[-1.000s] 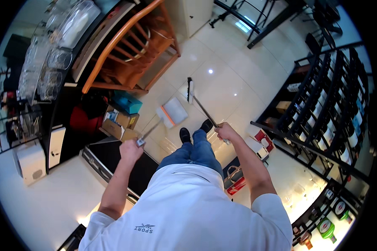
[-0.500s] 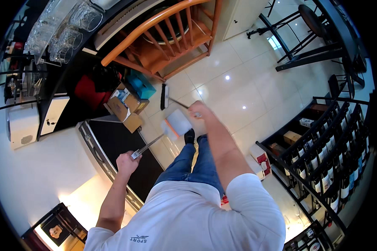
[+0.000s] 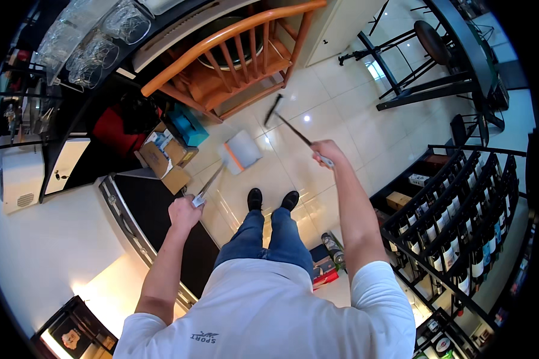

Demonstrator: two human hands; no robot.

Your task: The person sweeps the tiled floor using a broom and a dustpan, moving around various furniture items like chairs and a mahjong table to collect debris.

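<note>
My left hand [image 3: 185, 213] is closed round the handle end of a long-handled dustpan. The dustpan [image 3: 245, 149] has a pale grey pan with an orange stripe, and it sits low over the tiles, ahead of my black shoes. In my right hand [image 3: 329, 154] is the grey grip of a broom, fingers wrapped round it. Its dark handle runs forward and left to a narrow black broom head [image 3: 273, 110] near the wooden chair. Broom head and pan are apart, with glossy tile between them. I cannot tell whether either touches the floor.
An orange-brown wooden chair [image 3: 221, 78] stands ahead. Open cardboard boxes [image 3: 164, 158] and a teal box [image 3: 188, 124] lie left of the dustpan, beside a black flat case [image 3: 161, 203]. A bottle rack [image 3: 455, 221] fills the right, and a black stool [image 3: 432, 43] stands far right.
My right hand has swung right and forward, taking the broom head away from the pan toward the chair. The dustpan has shifted slightly forward. My feet now show side by side.
</note>
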